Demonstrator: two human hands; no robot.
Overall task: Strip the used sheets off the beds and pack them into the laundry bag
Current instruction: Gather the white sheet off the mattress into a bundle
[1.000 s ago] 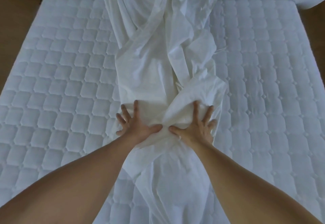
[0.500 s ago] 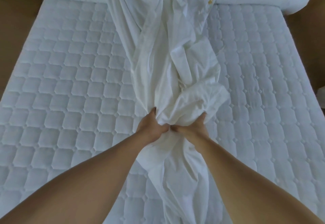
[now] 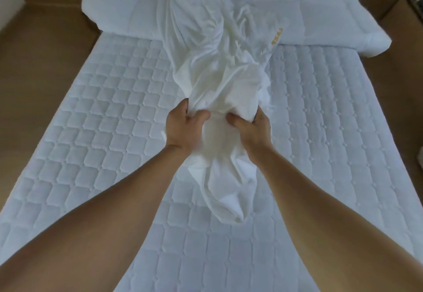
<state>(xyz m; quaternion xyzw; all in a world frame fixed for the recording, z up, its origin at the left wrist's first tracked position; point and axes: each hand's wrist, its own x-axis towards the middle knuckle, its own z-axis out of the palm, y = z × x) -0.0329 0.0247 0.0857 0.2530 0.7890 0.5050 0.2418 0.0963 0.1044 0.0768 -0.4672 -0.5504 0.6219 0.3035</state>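
The used sheet (image 3: 217, 81) is gathered into one long, rumpled rope that runs down the middle of the bed (image 3: 109, 117), about halfway between its left and right edges. Its far end lies over a white folded duvet (image 3: 325, 14) that spans the far edge of the bed. Its near end tapers to a loose tail resting on the quilted mattress cover, short of the near edge. The left grip (image 3: 185, 129) is closed on the left side of the bunch, fingers curled into the folds and mostly hidden by the cloth, thumb pressed across the front. The right grip (image 3: 255, 129) is closed on the right side in the same way, fingers wrapped round the back of the bundle and thumb in front. The two thumbs point toward each other with a band of sheet between them, not touching. Above both grips the cloth swells into a rounded wad. A small yellow embroidered mark (image 3: 277, 36) shows on the cloth near the far edge, to the right of the rope. Both bare forearms reach in from the near edge. Brown floor (image 3: 39, 58) shows beyond the left and right edges of the bed.
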